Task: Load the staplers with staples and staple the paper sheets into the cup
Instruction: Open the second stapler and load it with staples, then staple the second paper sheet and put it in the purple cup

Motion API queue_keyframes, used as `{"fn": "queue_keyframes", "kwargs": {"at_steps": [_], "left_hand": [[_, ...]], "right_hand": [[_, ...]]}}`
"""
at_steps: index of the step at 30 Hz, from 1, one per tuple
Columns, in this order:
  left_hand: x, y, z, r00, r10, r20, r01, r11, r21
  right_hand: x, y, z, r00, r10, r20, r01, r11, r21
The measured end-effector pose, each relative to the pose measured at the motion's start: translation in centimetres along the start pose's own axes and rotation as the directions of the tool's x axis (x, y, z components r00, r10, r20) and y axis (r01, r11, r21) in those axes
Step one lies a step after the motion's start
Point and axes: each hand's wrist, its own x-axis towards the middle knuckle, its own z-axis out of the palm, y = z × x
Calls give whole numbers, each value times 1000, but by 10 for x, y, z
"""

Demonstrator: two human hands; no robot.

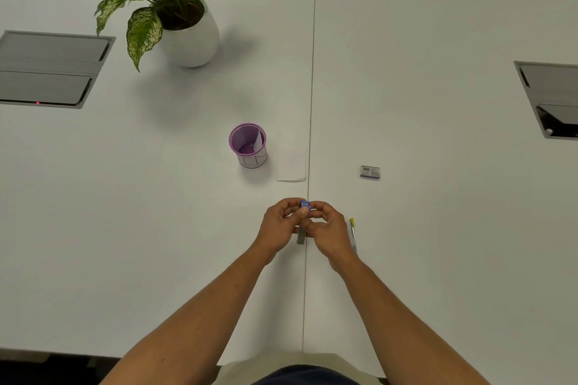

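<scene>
Stapler [304, 205], small, blue with grey metal part: held above the worktop's [438, 228] near edge, at its centre seam. Left hand [283, 225] and right hand [327, 228] both curled, pinching it (fingertips meeting). Purple cup [247, 144] mid-worktop, paper inside.

The cup [247, 145] stands on the tabletop [422, 56], near the middle. A sheet [258, 143] stands inside the cup. Another paper [291, 165] lies flat just right of the cup. A small box [370, 172] lies farther right, well apart from the paper. The plant pot [190, 37] stands far behind the cup, to the left. Both hands meet in front of the paper: left hand [281, 225], right hand [328, 228], with the stapler [304, 205] between them. A pen [352, 234] lies just right of the right hand.
</scene>
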Motion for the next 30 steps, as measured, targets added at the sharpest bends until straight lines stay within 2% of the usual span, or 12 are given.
{"fn": "queue_keyframes", "kwargs": {"at_steps": [5,9,14,17,19,22,26,30], "left_hand": [[4,-1,2,999,-6,-33,7,1000,13],[8,5,-1,1000,-22,21,22,1000,-5],[23,3,-7,995,-25,101,6,983,184],[37,1,-10,997,-1,81,-24,949,314],[45,1,-12,999,24,32,-34,932,361],[61,0,-18,985,171,-38,-126,843,523],[83,-2,-25,966,252,-52,-143,694,706],[105,-2,-31,959,283,35,-180,507,843]], "right_hand": [[5,1,2,1000,17,-17,-17,1000,2],[11,4,-1,1000,29,6,-29,1000,-12],[13,6,1,998,59,-30,-57,996,75],[20,8,2,993,81,-82,-72,991,108],[27,9,2,984,83,-158,-78,996,34],[39,7,-3,964,21,-266,-86,968,-236],[54,9,-4,965,-24,-263,-130,825,-550],[63,9,1,976,-34,-214,-131,697,-705]]}}
